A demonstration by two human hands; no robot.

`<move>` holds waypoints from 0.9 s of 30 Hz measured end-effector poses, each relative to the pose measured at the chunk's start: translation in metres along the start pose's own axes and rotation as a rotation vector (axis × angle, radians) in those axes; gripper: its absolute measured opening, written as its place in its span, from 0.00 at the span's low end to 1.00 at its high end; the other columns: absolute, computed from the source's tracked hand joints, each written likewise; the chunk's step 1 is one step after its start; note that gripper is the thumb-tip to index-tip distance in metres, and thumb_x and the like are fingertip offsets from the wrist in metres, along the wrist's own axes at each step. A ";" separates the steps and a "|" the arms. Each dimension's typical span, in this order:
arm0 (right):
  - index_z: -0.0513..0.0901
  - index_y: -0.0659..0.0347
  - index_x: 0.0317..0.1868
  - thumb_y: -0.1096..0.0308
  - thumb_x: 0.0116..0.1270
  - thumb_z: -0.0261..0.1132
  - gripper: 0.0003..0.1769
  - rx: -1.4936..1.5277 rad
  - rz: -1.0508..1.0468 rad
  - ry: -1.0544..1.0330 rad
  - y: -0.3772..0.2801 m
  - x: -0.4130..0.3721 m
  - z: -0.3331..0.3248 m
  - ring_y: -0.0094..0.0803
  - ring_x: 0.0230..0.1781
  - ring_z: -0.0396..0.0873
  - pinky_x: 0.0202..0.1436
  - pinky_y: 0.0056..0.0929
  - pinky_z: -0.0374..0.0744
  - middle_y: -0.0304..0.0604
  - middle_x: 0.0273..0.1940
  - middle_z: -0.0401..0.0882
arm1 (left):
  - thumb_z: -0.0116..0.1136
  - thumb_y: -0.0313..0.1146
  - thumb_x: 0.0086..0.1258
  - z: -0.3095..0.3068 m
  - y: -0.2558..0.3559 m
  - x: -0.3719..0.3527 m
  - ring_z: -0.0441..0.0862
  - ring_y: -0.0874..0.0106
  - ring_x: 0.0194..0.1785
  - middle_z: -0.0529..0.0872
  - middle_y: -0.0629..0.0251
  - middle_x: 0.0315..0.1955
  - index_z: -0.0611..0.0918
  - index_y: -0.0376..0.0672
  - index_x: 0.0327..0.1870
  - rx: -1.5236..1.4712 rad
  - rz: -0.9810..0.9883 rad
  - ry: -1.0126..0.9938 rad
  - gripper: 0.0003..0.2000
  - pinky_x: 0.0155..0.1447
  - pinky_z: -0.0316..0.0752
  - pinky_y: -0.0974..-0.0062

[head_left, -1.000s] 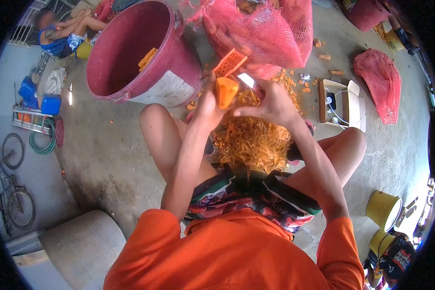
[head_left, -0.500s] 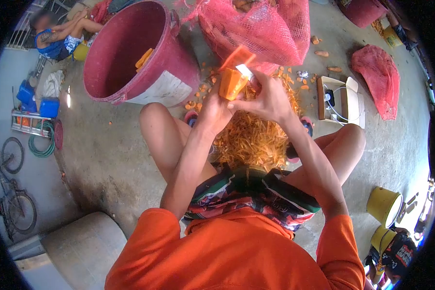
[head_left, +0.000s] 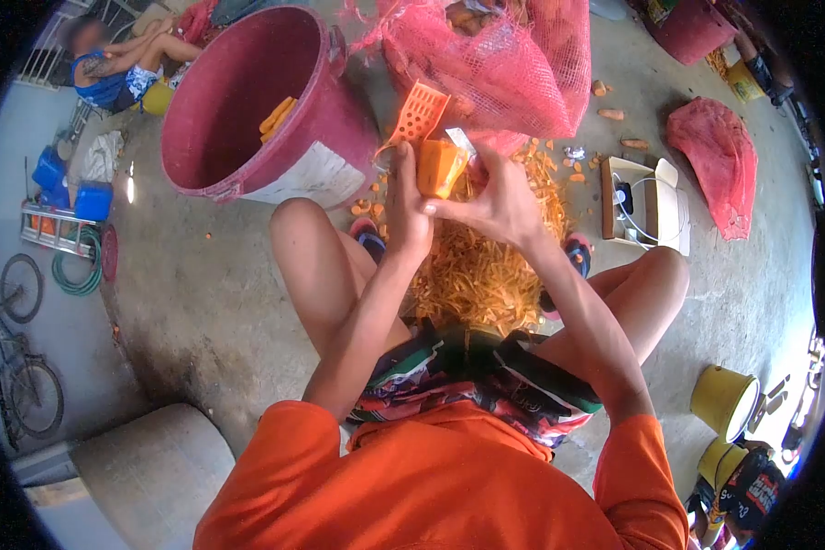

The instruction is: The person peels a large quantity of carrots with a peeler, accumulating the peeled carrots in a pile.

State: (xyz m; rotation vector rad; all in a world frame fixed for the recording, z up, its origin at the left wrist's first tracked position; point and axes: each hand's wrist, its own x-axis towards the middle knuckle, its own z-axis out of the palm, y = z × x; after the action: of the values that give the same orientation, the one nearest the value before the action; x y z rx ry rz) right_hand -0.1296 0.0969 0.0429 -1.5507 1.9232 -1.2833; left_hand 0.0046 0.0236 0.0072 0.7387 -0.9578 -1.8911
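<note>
A thick, peeled orange carrot (head_left: 441, 169) with flat facets is held up between my two hands. My right hand (head_left: 504, 203) is closed around its right side, thumb across the lower end. A small white flat piece (head_left: 460, 138) shows by the right fingertips; what it is I cannot make out. My left hand (head_left: 405, 206) is closed at the carrot's left side, with an orange perforated plastic grater (head_left: 420, 112) sticking out above its fingers. Its grip on the grater is partly hidden. Below both hands lies a heap of orange peelings (head_left: 477, 280) between my feet.
A large maroon tub (head_left: 344, 137) with a few carrots (head_left: 277, 119) stands at the left front. Pink mesh sacks (head_left: 495, 69) are ahead, another (head_left: 713, 160) at right. An open cardboard box (head_left: 642, 206) and yellow buckets (head_left: 724, 401) stand right. A person (head_left: 124, 73) sits far left.
The orange grater has swung to the left and now shows its holes. My left hand has shifted slightly left and turned more upright. The carrot has dropped slightly.
</note>
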 end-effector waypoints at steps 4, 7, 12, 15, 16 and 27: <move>0.82 0.71 0.47 0.29 0.44 0.79 0.50 -0.076 0.019 -0.028 -0.001 -0.002 0.001 0.47 0.25 0.82 0.33 0.44 0.78 0.54 0.25 0.81 | 0.42 0.54 0.85 -0.027 -0.020 0.011 0.65 0.69 0.76 0.63 0.60 0.76 0.56 0.39 0.82 0.110 0.129 0.017 0.34 0.75 0.66 0.70; 0.84 0.69 0.42 0.29 0.54 0.74 0.43 -0.089 -0.003 -0.098 -0.007 -0.005 -0.003 0.52 0.24 0.82 0.32 0.46 0.78 0.55 0.21 0.79 | 0.42 0.54 0.85 -0.028 -0.018 0.011 0.53 0.68 0.83 0.52 0.58 0.82 0.49 0.38 0.83 0.205 0.128 -0.025 0.37 0.81 0.57 0.69; 0.84 0.66 0.33 0.33 0.67 0.65 0.37 -0.112 0.019 -0.103 -0.006 -0.015 0.016 0.57 0.23 0.81 0.29 0.49 0.77 0.58 0.19 0.77 | 0.41 0.58 0.84 -0.016 -0.006 0.011 0.68 0.67 0.74 0.63 0.58 0.75 0.56 0.37 0.81 0.084 0.052 -0.028 0.37 0.73 0.70 0.70; 0.84 0.67 0.33 0.33 0.66 0.66 0.37 -0.118 0.031 -0.157 -0.003 -0.016 0.020 0.58 0.25 0.81 0.30 0.49 0.78 0.59 0.20 0.78 | 0.40 0.64 0.81 -0.014 -0.011 0.011 0.78 0.69 0.62 0.75 0.63 0.61 0.66 0.40 0.72 0.122 0.053 0.128 0.35 0.64 0.76 0.68; 0.83 0.68 0.32 0.34 0.66 0.67 0.36 -0.070 0.005 -0.116 -0.007 -0.021 0.023 0.55 0.23 0.81 0.29 0.48 0.77 0.59 0.20 0.77 | 0.40 0.65 0.81 -0.002 0.000 0.008 0.80 0.70 0.59 0.77 0.64 0.58 0.68 0.41 0.70 0.133 0.074 0.237 0.35 0.62 0.77 0.67; 0.80 0.71 0.42 0.36 0.44 0.84 0.44 0.062 0.062 0.042 -0.007 -0.005 0.007 0.35 0.25 0.73 0.33 0.39 0.76 0.47 0.26 0.76 | 0.36 0.58 0.85 0.001 0.000 0.005 0.82 0.70 0.57 0.83 0.66 0.56 0.74 0.46 0.69 -0.271 -0.108 -0.122 0.28 0.62 0.79 0.65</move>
State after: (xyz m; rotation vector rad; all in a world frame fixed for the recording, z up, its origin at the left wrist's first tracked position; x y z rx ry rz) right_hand -0.1183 0.0983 0.0438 -1.4337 1.9219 -1.3465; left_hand 0.0014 0.0199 0.0069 0.5274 -0.7267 -2.1288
